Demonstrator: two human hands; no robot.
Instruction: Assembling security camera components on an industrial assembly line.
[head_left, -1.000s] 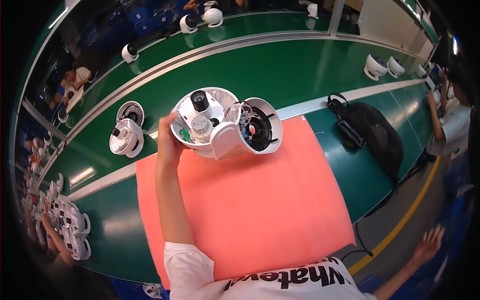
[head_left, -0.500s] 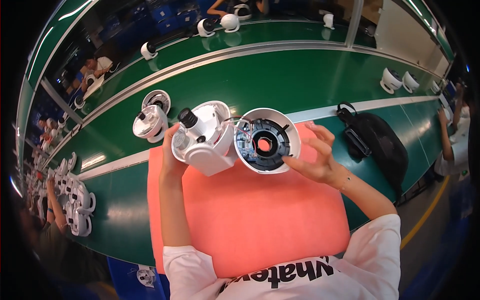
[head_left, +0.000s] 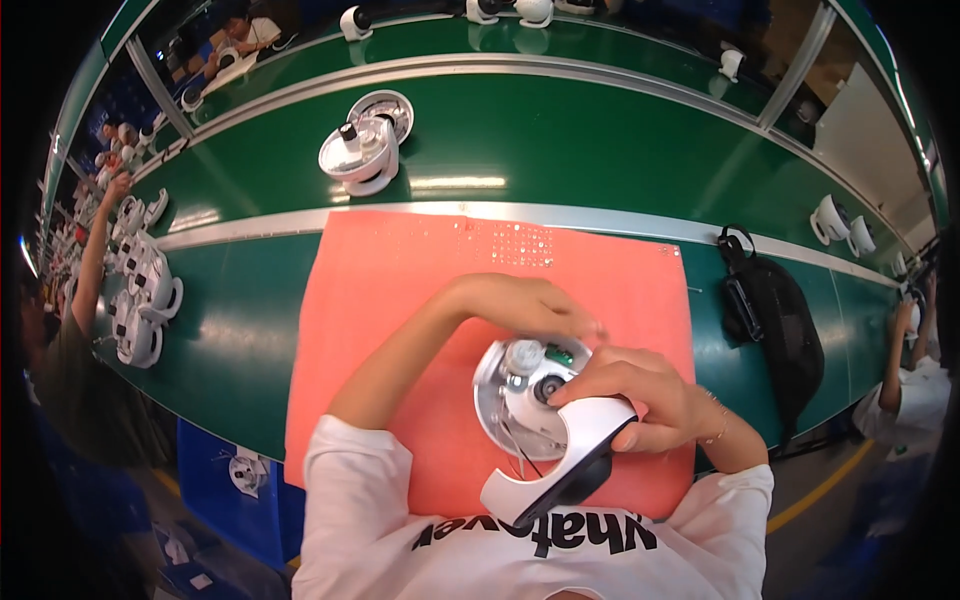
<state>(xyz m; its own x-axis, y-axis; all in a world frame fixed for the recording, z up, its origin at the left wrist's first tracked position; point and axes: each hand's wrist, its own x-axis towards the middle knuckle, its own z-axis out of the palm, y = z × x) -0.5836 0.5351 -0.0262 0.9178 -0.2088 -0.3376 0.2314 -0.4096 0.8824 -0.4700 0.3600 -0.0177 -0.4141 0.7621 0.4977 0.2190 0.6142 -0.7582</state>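
Note:
A white dome-shaped camera housing [head_left: 490, 400] sits opened over the orange mat [head_left: 400, 300], with a small black lens, a clear round part and a bit of green circuit board inside. Against its near right side, my right hand [head_left: 655, 400] grips a white, curved front shell [head_left: 597, 425] with a black face. Its index finger reaches toward the lens, and the thumb presses the black part. Thin wires show between shell and housing. Along the housing's far rim lies my left hand [head_left: 520, 303]; its fingertips are blurred, so their hold is unclear.
Small shiny pieces [head_left: 522, 243] lie in rows at the mat's far edge. Beyond stands another opened white unit [head_left: 360, 150]. A black bag [head_left: 775, 310] lies at right, several white units [head_left: 140, 290] at left. A blue bin [head_left: 235, 500] is below the bench. Other people work nearby.
The housing and its shell have come nearer my body and turned over. My left hand went from the housing's left side to its far rim; my right hand now grips the shell from the right.

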